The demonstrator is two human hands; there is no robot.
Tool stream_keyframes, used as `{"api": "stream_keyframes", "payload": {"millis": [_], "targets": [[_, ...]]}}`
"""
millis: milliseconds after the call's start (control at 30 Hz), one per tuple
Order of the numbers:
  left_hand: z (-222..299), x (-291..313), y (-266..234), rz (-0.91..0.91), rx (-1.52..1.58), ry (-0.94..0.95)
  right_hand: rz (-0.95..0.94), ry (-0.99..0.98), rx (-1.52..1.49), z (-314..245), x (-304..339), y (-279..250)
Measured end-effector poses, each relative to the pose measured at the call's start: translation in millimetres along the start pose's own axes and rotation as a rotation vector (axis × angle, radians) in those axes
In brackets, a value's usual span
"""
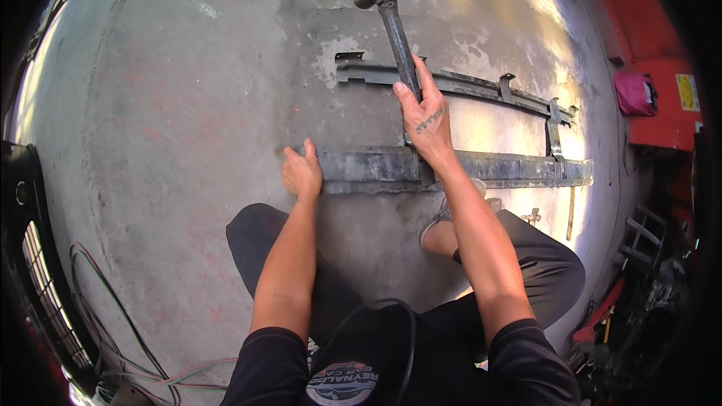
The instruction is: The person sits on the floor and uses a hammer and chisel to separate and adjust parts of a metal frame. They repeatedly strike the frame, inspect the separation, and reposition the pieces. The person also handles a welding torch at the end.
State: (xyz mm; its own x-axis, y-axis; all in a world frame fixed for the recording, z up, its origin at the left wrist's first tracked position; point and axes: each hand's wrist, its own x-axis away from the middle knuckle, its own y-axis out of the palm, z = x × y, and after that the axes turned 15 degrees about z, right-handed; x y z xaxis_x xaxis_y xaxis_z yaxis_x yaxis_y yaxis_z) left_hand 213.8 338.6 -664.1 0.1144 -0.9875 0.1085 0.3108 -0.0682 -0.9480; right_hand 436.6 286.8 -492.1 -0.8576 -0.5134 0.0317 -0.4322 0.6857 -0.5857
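OK, holding hammer (397, 39) in right hand (432, 124), with fingers clamped round the lower part of the handle. Pointing head-first away from the body, out past the far side of beam (368, 168). Leaning slightly left at the head end, with long axis roughly square to the beam. Crossing over the beam in view at the butt end, just left of the right forearm; can't tell touching or apart.

Looks dark grey to near-black all over, scuffed, with brownish tones on the head. Blunt and stubby at the head, set crosswise on a straight, round, pipe-like handle.

Also got left hand (302, 171) on the left end of the beam, with thumb and forefinger apart near the far edge. Can't tell about the other fingers, hidden from above.

Lying left to right across the front on floor (188, 105): the beam, ribbed lengthwise, grey-black, with worn patches. Beyond, lying apart at left and slanting nearer toward the right: thinner rail (459, 81), with small tabs along it. Between both near the right end: dark bracket (556, 139). Just nearer than the beam: shoe (438, 218), partly hidden by the right forearm.
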Motion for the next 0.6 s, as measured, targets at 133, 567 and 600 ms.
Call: {"api": "stream_keyframes", "payload": {"millis": [133,567,600], "targets": [[0.3,-9.0,1.4,-0.065,0.006,-0.046,0.016,0.095,-0.064,11.2,15.8,-20.4],[7.9,-16.7,-2.5,-0.140,0.059,-0.027,-0.352,-0.006,0.605,57.2,206.7,-128.5],[2.8,-18.4,3.5,-0.124,0.085,-0.006,-0.370,-0.037,0.606,50.6,208.7,-133.9]]}}
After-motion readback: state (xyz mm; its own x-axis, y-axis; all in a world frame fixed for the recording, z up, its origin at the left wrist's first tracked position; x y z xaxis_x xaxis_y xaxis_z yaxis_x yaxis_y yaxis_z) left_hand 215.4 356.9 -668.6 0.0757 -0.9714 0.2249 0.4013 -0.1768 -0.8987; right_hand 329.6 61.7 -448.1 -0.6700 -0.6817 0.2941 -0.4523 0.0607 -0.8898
